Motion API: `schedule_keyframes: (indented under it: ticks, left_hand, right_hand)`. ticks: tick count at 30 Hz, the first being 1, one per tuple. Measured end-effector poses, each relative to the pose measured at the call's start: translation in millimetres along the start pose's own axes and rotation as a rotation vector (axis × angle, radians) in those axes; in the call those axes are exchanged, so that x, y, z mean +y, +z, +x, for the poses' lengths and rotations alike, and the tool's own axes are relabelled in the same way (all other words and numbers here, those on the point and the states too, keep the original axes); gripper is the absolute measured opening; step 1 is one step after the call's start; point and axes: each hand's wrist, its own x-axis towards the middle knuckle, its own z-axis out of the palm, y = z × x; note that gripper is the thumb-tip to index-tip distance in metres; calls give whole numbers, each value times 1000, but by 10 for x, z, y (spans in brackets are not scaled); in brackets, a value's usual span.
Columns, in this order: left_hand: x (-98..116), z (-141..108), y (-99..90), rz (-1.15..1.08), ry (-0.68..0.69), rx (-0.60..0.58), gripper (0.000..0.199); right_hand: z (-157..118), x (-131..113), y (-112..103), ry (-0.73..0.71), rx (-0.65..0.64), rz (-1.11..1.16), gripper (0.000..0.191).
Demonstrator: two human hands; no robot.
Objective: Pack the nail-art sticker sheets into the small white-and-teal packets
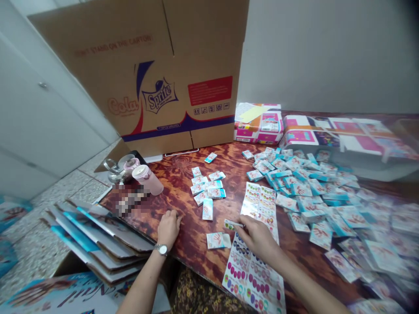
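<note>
My left hand [168, 229] rests on the table near its front edge, fingers curled in, with nothing showing in them. My right hand [257, 235] pinches a small folded nail sticker strip [233, 224] above the table. Beneath and beside that hand lie long printed nail sticker sheets [253, 277]; another sheet [252, 205] is farther back. Between my hands a small white-and-blue box [215, 240] lies with its end flap out. Several similar small boxes [207, 188] form a loose group beyond them.
A large heap of small boxes [304, 187] covers the right side. Wrapped packs [258, 124] and a tall cardboard carton [176, 78] stand at the back. A pink tumbler [149, 179] is at the left edge. Flattened cartons [101, 244] stick up beside the table.
</note>
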Motion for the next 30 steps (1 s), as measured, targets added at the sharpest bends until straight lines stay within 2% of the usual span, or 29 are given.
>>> schedule_keyframes:
  ticks: [3, 6, 8, 10, 13, 17, 21, 26, 30]
  left_hand:
    - [99, -11, -38, -94, 37, -17, 14]
    - [362, -58, -141, -291, 104, -77, 17]
    - [592, -112, -221, -635, 145, -179, 18]
    - [811, -172, -282, -881, 172, -278, 18]
    - [1048, -251, -298, -1108, 130, -357, 20]
    - [1195, -314, -213, -1341, -52, -433, 31]
    - [1249, -348, -139, -1407, -128, -405, 29]
    - [1281, -359, -127, -1346, -89, -245, 24]
    - [1310, -347, -147, -1212, -32, -212, 23]
  right_hand:
    - [5, -45, 28, 16, -14, 105, 20]
    - [20, -88, 62, 69, -48, 230, 19]
    - [30, -108, 101, 91, -53, 280, 18]
    - [30, -116, 142, 103, -37, 305, 17]
    - [3, -114, 180, 138, -7, 348, 17]
    - [-50, -121, 161, 183, 11, 417, 17]
    - [-71, -142, 135, 184, 44, 419, 16]
    - [-69, -146, 157, 197, 57, 404, 14]
    - [-69, -154, 171, 215, 30, 510, 15]
